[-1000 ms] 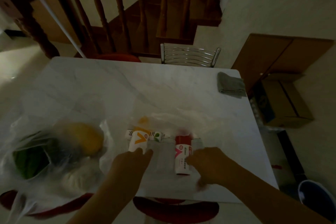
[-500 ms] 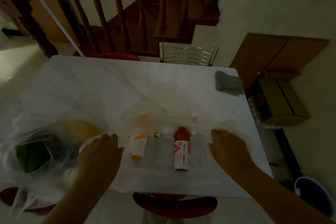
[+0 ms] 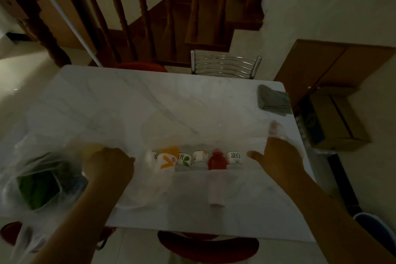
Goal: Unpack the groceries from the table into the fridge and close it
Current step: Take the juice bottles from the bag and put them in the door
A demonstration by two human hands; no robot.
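Two hands spread the clear plastic bag at the table's near edge: my left hand clenches it, my right hand lies open-fingered, bottles between.

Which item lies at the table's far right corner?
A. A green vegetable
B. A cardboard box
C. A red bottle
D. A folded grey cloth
D: the grey cloth lies folded at the far right corner of the table; the red bottle sits in the row of bottles near the front, between the hands.
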